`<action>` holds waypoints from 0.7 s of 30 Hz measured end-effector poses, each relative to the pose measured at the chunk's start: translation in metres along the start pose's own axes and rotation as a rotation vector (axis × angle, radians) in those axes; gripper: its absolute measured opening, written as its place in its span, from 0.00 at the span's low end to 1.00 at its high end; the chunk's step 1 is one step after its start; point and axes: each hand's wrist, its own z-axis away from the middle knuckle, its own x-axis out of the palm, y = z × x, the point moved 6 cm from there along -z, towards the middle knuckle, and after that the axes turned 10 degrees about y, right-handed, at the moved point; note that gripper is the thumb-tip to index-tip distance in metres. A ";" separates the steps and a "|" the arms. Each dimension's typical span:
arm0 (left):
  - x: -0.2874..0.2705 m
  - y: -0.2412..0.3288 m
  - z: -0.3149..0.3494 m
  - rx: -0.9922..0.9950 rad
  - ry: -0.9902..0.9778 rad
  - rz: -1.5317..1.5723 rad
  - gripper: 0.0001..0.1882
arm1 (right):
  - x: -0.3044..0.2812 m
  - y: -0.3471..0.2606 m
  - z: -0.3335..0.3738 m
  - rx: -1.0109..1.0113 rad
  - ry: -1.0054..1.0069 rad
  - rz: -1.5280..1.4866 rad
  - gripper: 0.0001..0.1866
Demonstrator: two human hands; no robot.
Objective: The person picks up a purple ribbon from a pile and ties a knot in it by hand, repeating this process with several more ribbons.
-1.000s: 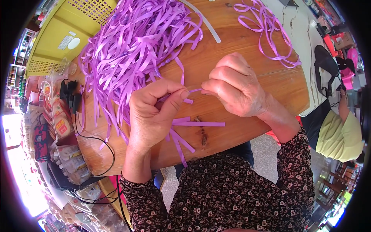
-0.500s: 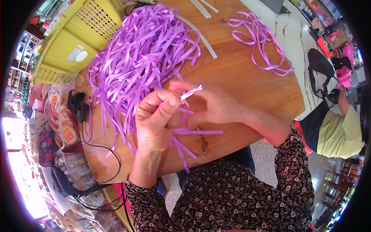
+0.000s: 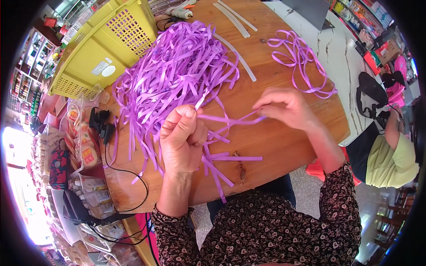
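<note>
At left, a yellow perforated plastic basket point(image 3: 84, 60) stands beside a tangled heap of shiny purple ribbon point(image 3: 171, 66). Just below the heap, the left hand point(image 3: 181, 137) pinches a pale, twisted ribbon end point(image 3: 201, 100) between thumb and fingers, its tip poking up past them. From that grip a flat purple ribbon strand point(image 3: 226, 120) runs rightward to the right hand point(image 3: 287, 108), whose fingers appear curled on it (they are slightly blurred). The step in hand looks like drawing the strand out from the held end; the next move calls for a steady left pinch and light right-hand tension.
</note>
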 end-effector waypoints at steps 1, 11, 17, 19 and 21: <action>-0.001 -0.001 -0.002 -0.003 -0.002 0.001 0.07 | -0.010 0.002 0.003 0.002 0.003 0.002 0.07; -0.033 0.035 -0.021 0.276 0.262 -0.128 0.05 | -0.044 0.013 0.012 0.077 0.146 -0.040 0.06; 0.000 0.057 -0.003 1.342 0.544 -1.473 0.20 | -0.050 0.017 0.011 -0.019 0.163 -0.040 0.08; 0.016 0.033 -0.002 1.329 0.357 -1.579 0.30 | -0.038 0.009 0.010 -0.075 0.102 0.029 0.09; 0.021 0.000 -0.001 0.954 -0.040 -1.419 0.26 | -0.017 -0.005 0.004 -0.145 0.025 0.086 0.10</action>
